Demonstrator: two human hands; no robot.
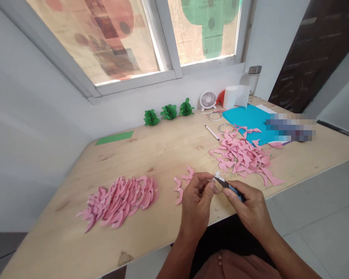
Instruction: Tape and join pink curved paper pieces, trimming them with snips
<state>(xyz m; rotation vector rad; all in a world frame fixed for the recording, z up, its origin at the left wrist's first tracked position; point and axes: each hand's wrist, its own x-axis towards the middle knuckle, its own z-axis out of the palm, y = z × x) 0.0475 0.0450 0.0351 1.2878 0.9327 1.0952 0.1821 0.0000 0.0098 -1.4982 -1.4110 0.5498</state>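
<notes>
Dark tool (225, 183) gripped in my right hand (251, 199), above the table (151, 159).
My left hand (196, 199) curls beside its white tip (217, 174), perhaps to steady it; whether it grasps something, I cannot tell.

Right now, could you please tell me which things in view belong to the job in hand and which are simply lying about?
Likely in use:
black handheld tool, in the right hand
overlapping pink cutouts
heaped pink scraps

Apparently just lying about:
white desk fan
lidded glass bottle
three green ornaments
</notes>
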